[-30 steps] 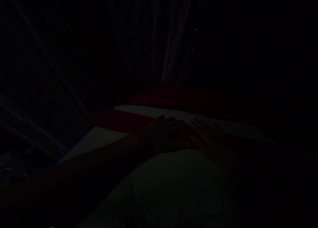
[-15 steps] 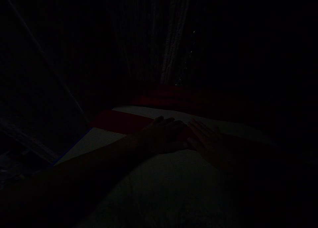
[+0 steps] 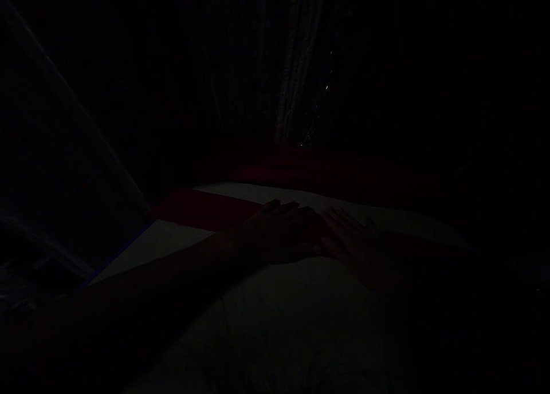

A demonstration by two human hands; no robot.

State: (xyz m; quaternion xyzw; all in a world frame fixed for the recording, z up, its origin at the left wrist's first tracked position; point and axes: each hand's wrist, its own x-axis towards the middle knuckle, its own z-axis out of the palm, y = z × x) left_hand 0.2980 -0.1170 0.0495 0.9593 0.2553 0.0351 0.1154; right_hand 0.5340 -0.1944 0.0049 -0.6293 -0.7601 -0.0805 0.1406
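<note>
Moved: head view, slightly | left hand [image 3: 275, 232], right hand [image 3: 350, 246] — flat, open, empty — on pale cloth [image 3: 266, 319]

Counts around one pale cloth [image 3: 275, 325]: two hands on it, a left hand [image 3: 275, 231] and a right hand [image 3: 352, 245]. Two dark red bands, a near red band [image 3: 201, 209] and a far red band [image 3: 309, 170], lie beyond it. One blue edge [image 3: 120, 251] runs along its left side. One pleated curtain [image 3: 296, 62] hangs beyond it. Darkness prevents any finer count.
</note>
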